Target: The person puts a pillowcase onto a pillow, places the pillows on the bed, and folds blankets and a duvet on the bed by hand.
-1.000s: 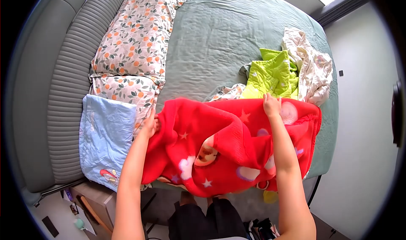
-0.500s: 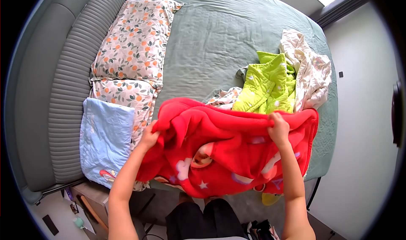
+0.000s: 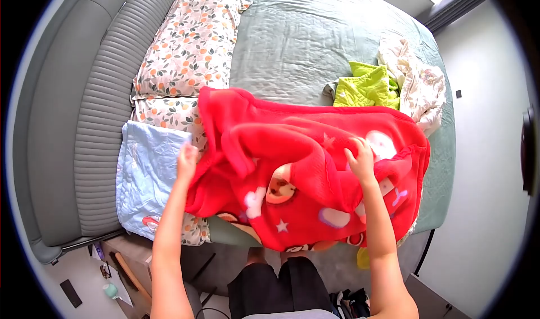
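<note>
A red blanket (image 3: pixel 292 156) with stars and a bear face lies rumpled over the near part of the green-sheeted bed (image 3: pixel 304 37). Over its right half is my right hand (image 3: pixel 361 157), thumb and fingers apart, holding nothing. My left hand (image 3: pixel 187 157) is off the blanket's left edge, above the folded light-blue cloth (image 3: pixel 149 173); it is blurred and its fingers look curled. Beyond the blanket's far edge lie a lime-green quilted cloth (image 3: pixel 368 87) and a crumpled white cloth (image 3: pixel 419 88).
Two orange-print pillows (image 3: pixel 191 43) lie along the padded grey headboard (image 3: pixel 107 122). A bedside cabinet (image 3: pixel 132 248) stands at the lower left, and dark items (image 3: pixel 351 305) are on the floor below the bed. A pale wall (image 3: pixel 484 150) is at the right.
The blanket's far edge has moved away from me, covering the printed cloth and part of the green cloth. Both hands have let go of it; my left hand has moved left.
</note>
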Demonstrator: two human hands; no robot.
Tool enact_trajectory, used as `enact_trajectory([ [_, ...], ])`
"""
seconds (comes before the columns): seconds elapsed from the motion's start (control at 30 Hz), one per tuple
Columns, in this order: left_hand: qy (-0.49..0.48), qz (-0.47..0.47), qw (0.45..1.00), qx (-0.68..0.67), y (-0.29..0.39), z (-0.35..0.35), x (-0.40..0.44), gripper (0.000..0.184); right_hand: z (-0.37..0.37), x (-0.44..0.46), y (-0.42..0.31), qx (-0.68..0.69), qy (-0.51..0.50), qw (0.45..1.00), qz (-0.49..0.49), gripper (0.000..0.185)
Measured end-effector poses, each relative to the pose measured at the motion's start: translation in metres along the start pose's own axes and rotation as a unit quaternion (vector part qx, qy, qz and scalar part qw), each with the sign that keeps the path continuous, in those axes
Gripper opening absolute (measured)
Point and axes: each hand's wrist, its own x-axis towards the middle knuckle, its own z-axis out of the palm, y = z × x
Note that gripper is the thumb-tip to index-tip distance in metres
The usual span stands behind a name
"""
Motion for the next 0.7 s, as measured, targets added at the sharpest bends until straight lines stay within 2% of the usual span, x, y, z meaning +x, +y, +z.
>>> enact_trajectory([
  [0.03, -0.058, -0.040, 0.996, 0.052, 0.021, 0.016, -0.026, 0.050, -0.003, -0.024, 0.006, -0.099, 0.056, 0.993, 0.034, 0.038],
  [0.07, -0.075, -0.016, 0.991, 0.114, 0.015, 0.030, -0.045, 0.063, -0.007, -0.046, 0.013, -0.160, 0.063, 0.978, 0.122, 0.043],
  [0.1, -0.089, -0.052, 0.990, 0.094, -0.013, 0.048, -0.060, 0.078, -0.011, -0.069, 0.021, -0.249, 0.089, 0.951, 0.161, 0.053],
  [0.13, -0.115, -0.085, 0.984, 0.104, -0.030, 0.063, -0.070, 0.088, -0.016, -0.086, 0.018, -0.272, 0.110, 0.927, 0.232, 0.064],
  [0.17, -0.096, -0.114, 0.981, 0.127, -0.021, 0.074, -0.076, 0.094, -0.019, -0.102, 0.016, -0.311, 0.134, 0.898, 0.280, 0.070],
  [0.23, -0.065, -0.120, 0.975, 0.174, -0.024, 0.096, -0.071, 0.096, -0.017, -0.126, 0.023, -0.265, 0.214, 0.890, 0.302, 0.074],
  [0.27, -0.020, -0.091, 0.981, 0.172, -0.022, 0.106, -0.066, 0.095, -0.014, -0.136, 0.031, -0.216, 0.263, 0.881, 0.329, 0.073],
  [0.33, 0.073, -0.033, 0.983, 0.167, -0.014, 0.124, -0.051, 0.095, -0.007, -0.149, 0.052, -0.113, 0.355, 0.849, 0.375, 0.073],
  [0.37, 0.136, 0.010, 0.972, 0.190, -0.010, 0.131, -0.040, 0.095, -0.022, -0.132, 0.029, 0.067, 0.388, 0.780, 0.487, 0.070],
  [0.4, 0.133, 0.014, 0.972, 0.192, 0.001, 0.132, -0.028, 0.093, -0.029, -0.131, 0.040, 0.310, 0.376, 0.698, 0.525, 0.064],
  [0.43, 0.130, 0.018, 0.972, 0.193, 0.012, 0.133, -0.016, 0.092, -0.042, -0.131, 0.063, 0.532, 0.340, 0.570, 0.526, 0.058],
  [0.47, 0.019, -0.048, 0.989, 0.135, 0.020, 0.133, -0.001, 0.086, -0.040, -0.140, 0.108, 0.696, 0.215, 0.483, 0.487, 0.044],
  [0.5, -0.091, -0.113, 0.987, 0.075, 0.018, 0.131, 0.012, 0.081, -0.051, -0.125, 0.081, 0.630, 0.270, 0.559, 0.467, 0.041],
  [0.53, -0.199, -0.093, 0.973, 0.076, 0.009, 0.133, 0.021, 0.063, -0.063, -0.103, 0.055, 0.557, 0.319, 0.629, 0.438, 0.038],
  [0.57, -0.234, -0.004, 0.972, 0.031, 0.037, 0.126, 0.016, 0.044, -0.078, -0.079, 0.031, 0.477, 0.365, 0.690, 0.405, 0.035],
  [0.6, -0.175, 0.061, 0.983, 0.009, 0.056, 0.121, 0.012, 0.040, -0.087, -0.066, 0.030, 0.508, 0.366, 0.700, 0.344, 0.038],
  [0.63, -0.116, 0.126, 0.985, -0.012, 0.072, 0.116, 0.007, 0.036, -0.094, -0.052, 0.035, 0.537, 0.376, 0.681, 0.326, 0.041],
  [0.7, 0.004, 0.182, 0.983, 0.000, 0.093, 0.083, -0.002, 0.031, -0.098, -0.021, 0.044, 0.508, 0.418, 0.706, 0.261, 0.042],
])
